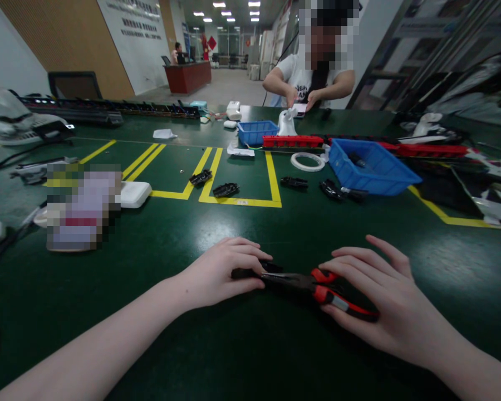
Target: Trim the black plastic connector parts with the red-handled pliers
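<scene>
Needle-nose pliers with red and black handles are in my right hand, whose fingers and thumb curl about the handles. The long jaws point left and meet a small black part at my left hand. My left fingers and thumb close round that black part, and most of it is hidden beneath them. Beyond my hands, several similar black parts lie on the green table, among them one on the yellow tape, one to its right and another by the blue bin.
A blue bin holds dark parts; a smaller blue bin stands behind it. Near them lie a tape roll and a red rail. At left are a phone-like slab and a white case. A co-worker stands across the table.
</scene>
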Demonstrator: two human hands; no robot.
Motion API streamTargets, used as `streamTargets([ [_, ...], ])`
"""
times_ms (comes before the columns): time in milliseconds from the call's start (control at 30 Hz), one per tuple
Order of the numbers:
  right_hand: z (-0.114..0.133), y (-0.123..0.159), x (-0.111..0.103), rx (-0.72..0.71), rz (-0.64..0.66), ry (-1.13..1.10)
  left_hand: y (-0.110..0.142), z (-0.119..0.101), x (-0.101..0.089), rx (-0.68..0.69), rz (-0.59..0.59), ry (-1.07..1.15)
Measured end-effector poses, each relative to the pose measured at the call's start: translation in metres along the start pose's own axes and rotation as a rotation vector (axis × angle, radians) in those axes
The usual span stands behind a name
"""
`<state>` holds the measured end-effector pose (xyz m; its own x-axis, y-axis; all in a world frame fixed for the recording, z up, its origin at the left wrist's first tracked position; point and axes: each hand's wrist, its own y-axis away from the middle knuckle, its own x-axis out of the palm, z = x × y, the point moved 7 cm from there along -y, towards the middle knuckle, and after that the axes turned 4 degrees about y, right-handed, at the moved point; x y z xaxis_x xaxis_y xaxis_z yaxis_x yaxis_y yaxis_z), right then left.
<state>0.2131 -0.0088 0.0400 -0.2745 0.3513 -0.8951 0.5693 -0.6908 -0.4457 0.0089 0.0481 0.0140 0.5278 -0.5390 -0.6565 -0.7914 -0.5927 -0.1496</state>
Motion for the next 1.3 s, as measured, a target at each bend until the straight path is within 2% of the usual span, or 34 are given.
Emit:
streamTargets([
  [267,0.001,0.0,0.0,-0.053,0.014,0.03,-0.001,0.002,-0.001,-0.005,-0.005,0.009],
  [467,0.002,-0.002,0.001,0.006,0.002,-0.008,0.0,0.004,0.0,-0.008,-0.008,0.018],
  [667,0.003,-0.001,0.003,-0.049,0.027,0.024,-0.001,0.004,0.0,-0.012,-0.004,0.026],
  [867,0.002,-0.003,-0.006,-0.088,0.009,0.05,0.0,0.005,0.0,-0.012,0.008,0.011],
  [1300,-0.001,-0.003,-0.004,-0.051,0.022,0.019,0.0,0.004,0.001,0.002,0.011,0.001],
])
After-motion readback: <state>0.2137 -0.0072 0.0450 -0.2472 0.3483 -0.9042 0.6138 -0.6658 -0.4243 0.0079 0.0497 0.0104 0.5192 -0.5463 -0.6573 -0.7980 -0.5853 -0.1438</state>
